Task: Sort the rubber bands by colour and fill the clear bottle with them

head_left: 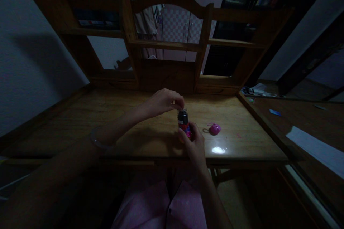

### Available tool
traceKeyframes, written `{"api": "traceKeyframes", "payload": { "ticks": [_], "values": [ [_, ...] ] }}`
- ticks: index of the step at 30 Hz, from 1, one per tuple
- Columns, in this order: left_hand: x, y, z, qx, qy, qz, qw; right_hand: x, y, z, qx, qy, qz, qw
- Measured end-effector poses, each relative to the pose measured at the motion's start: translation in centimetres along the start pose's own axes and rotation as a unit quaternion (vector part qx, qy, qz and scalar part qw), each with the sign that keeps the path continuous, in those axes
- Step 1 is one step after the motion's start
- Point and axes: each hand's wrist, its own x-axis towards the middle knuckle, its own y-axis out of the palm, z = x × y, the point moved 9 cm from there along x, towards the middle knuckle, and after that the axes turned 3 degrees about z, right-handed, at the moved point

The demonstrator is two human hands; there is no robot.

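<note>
A small bottle (184, 124) stands nearly upright on or just above the wooden desk, dark at the top with a red, blue and pink pattern lower down. My right hand (195, 143) is wrapped round its lower part, thumb in front. At its clear-looking top, the bent fingers of my left hand (168, 101) come together in a pinch. What those fingers hold, if anything, is too dark and small to make out. To the right of the bottle lies a round magenta piece (215, 128) with a thin loop, touched by neither hand.
The wooden desk (129, 128) has a raised shelf unit (166, 44) along its back. Further right, a lower brown surface (303, 125) holds white paper (317, 148) and a blue card (274, 112). A wall borders the left side. The light is dim.
</note>
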Motion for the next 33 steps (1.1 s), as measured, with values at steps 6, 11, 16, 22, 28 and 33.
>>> {"api": "traceKeyframes", "payload": {
  "ticks": [6,11,16,22,28,33],
  "values": [
    [-0.3,0.5,0.0,-0.038,0.02,0.014,0.999,0.0,-0.1,0.2,-0.015,-0.001,-0.001,1.0],
    [-0.5,0.7,0.3,-0.103,0.007,0.044,0.994,0.0,0.0,0.6,-0.02,-0.009,0.005,1.0],
    [-0.9,0.6,0.5,-0.154,-0.015,0.071,0.985,0.0,0.0,0.8,-0.019,-0.012,0.009,1.0],
    [-1.4,0.4,0.0,-0.147,-0.007,0.069,0.987,0.0,0.0,0.8,-0.011,-0.013,0.005,1.0],
    [-1.7,0.4,0.0,-0.135,0.012,0.067,0.988,0.0,0.0,0.6,-0.008,-0.011,0.005,1.0],
    [-1.8,-0.1,-0.3,-0.146,0.031,0.042,0.988,0.0,0.1,0.3,-0.006,-0.011,0.007,1.0]
  ]
}}
